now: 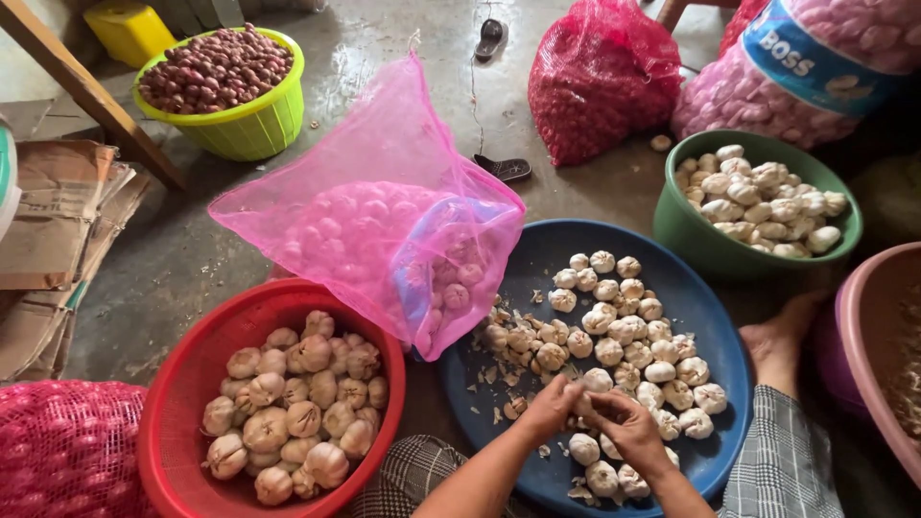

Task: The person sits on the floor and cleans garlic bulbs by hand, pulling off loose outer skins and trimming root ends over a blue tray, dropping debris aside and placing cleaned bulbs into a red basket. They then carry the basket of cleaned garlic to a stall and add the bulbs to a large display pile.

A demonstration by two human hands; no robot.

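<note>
Our left hand [549, 408] and right hand [628, 427] meet, fingers curled, pinching one garlic bulb [585, 401] between them over the near part of the blue tray [715, 317], forearms angling in from the near edge.

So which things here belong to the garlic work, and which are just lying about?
In use: left hand, right hand, garlic bulb between them, blue tray, red basin, green bowl.
Lying about: shallot basket, sandals, cardboard.
</note>
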